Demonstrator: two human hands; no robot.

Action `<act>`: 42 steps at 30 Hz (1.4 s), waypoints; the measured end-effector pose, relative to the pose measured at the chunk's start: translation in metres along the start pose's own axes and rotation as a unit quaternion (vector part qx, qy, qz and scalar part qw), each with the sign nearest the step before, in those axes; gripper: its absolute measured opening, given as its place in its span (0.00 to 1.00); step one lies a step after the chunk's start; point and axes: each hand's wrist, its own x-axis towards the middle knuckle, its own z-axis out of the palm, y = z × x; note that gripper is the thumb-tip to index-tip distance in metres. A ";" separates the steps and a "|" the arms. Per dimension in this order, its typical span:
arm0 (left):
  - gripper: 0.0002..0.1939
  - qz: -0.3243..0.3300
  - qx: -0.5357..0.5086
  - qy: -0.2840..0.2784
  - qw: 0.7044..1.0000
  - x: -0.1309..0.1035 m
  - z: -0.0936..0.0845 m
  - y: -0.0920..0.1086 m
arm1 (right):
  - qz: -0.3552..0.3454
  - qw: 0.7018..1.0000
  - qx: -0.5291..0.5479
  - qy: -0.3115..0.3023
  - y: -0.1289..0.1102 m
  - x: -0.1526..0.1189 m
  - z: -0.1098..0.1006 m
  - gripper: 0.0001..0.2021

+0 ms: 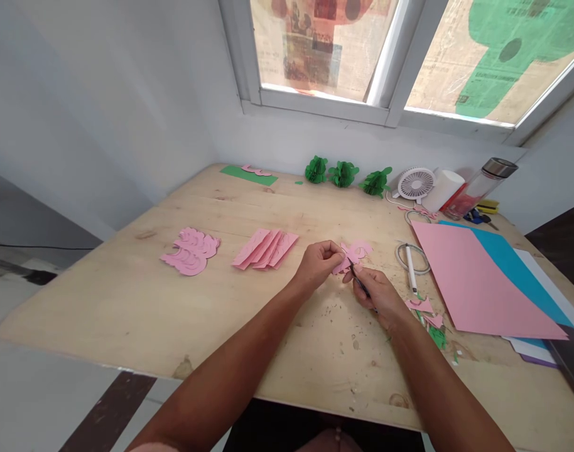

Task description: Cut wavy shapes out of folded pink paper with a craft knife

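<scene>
My left hand (321, 263) pinches a piece of pink paper (340, 266) above the wooden table. My right hand (377, 290) is closed around small dark-handled scissors (361, 285), whose blades meet the paper. A curved pink shape (361, 248) shows just beyond the fingertips; I cannot tell whether it is still joined to the held piece. To the left of my hands lie folded pink paper strips (266, 248). Farther left is a pile of scalloped pink cut-outs (191, 251).
Several green paper figures (343, 173) stand along the wall beside a white fan (416, 183) and a glass bottle (475, 189). At right lie pink sheets (485, 282), a white pen (411, 269), a wire ring (425, 269) and paper scraps (421, 305). A green strip (247, 175) lies at the back left.
</scene>
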 end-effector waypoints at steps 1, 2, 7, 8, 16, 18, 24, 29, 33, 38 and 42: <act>0.06 -0.001 0.001 -0.002 1.000 0.000 0.000 0.000 | 0.000 1.000 -0.001 0.000 0.000 0.000 0.000 0.19; 0.06 -0.002 0.002 -0.003 1.000 0.000 0.000 0.000 | 0.000 1.000 -0.002 0.000 0.000 0.000 0.000 0.19; 0.06 0.000 0.008 -0.004 1.000 0.000 -0.001 0.001 | 0.002 1.000 -0.009 0.002 -0.001 -0.001 0.001 0.19; 0.06 0.000 0.009 -0.005 1.000 0.000 -0.001 0.002 | 0.003 1.000 -0.010 0.002 -0.001 -0.001 0.001 0.19; 0.06 -0.006 0.007 -0.008 1.000 -0.002 -0.001 0.005 | 0.002 1.000 -0.009 -0.004 0.000 -0.002 0.000 0.19; 0.06 -0.006 0.006 -0.009 1.000 -0.002 -0.001 0.005 | 0.002 1.000 -0.011 -0.002 0.000 -0.001 0.000 0.19; 0.06 -0.005 0.008 -0.008 1.000 -0.002 -0.001 0.005 | 0.004 1.000 -0.015 0.000 0.000 -0.001 0.000 0.20; 0.06 -0.009 0.017 -0.005 1.000 -0.002 -0.002 0.005 | 0.004 1.000 -0.006 -0.001 0.001 0.000 -0.001 0.20; 0.06 -0.014 0.015 -0.006 1.000 -0.002 -0.002 0.005 | 0.004 1.000 -0.006 0.000 0.001 -0.001 0.000 0.19; 0.06 -0.015 0.012 -0.008 1.000 -0.002 -0.001 0.006 | 0.006 1.000 -0.006 0.002 -0.002 -0.002 0.001 0.19; 0.07 -0.013 0.016 -0.007 1.000 -0.002 -0.002 0.006 | 0.005 1.000 -0.001 0.000 -0.003 -0.002 0.002 0.19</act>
